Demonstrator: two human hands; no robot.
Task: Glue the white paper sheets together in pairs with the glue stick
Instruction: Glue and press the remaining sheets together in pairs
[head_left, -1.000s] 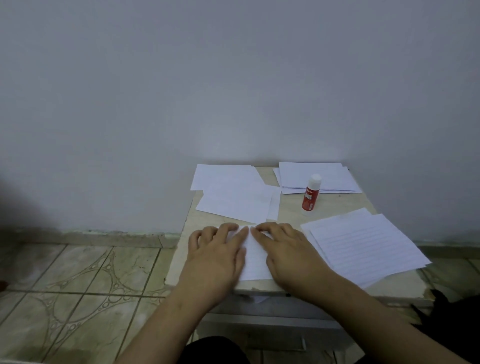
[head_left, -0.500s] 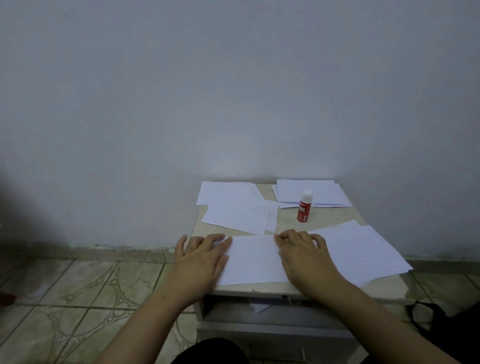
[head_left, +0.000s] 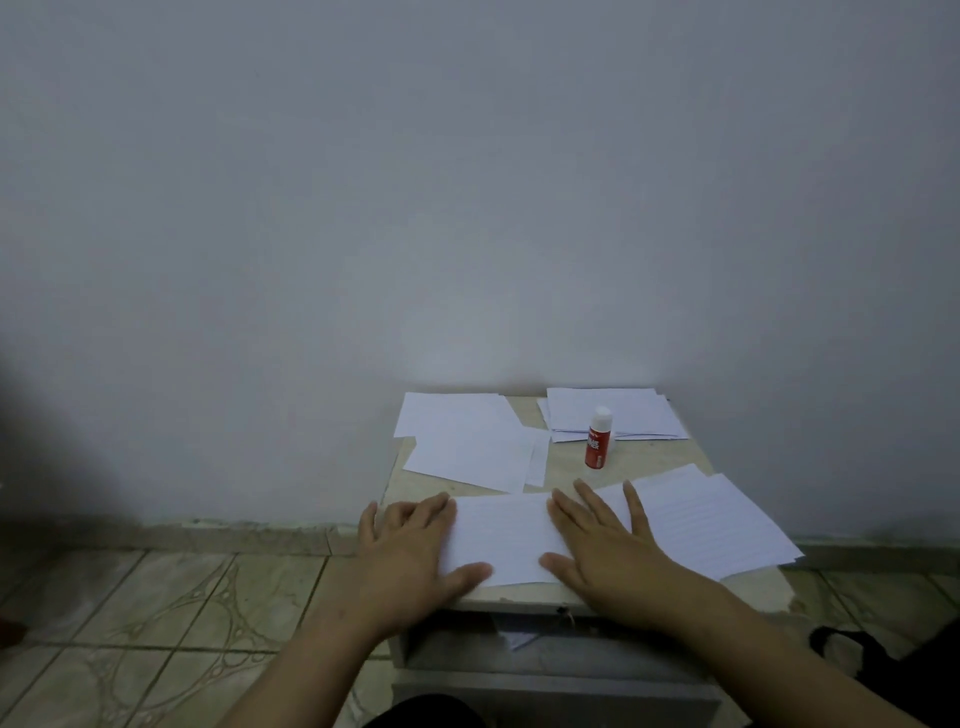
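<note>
A white paper sheet (head_left: 501, 538) lies at the front edge of the small table (head_left: 566, 475). My left hand (head_left: 410, 551) presses flat on its left edge with straight fingers. My right hand (head_left: 605, 540) presses flat on its right side, fingers spread and reaching onto the lined sheets (head_left: 711, 525) beside it. A red glue stick (head_left: 598, 438) with a white cap stands upright behind my right hand, untouched. More white sheets (head_left: 467, 441) lie at the back left, and a neat stack (head_left: 613, 413) sits at the back right.
The table stands against a plain grey wall (head_left: 467, 208). An open shelf (head_left: 545, 644) under the tabletop holds a scrap of paper. Patterned floor tiles (head_left: 156, 613) spread to the left. A dark bag (head_left: 883, 660) lies on the floor at the right.
My hands slid apart from the sheet's middle to its left and right sides, smoothing it. The view has tilted up, so the table sits lower in frame.
</note>
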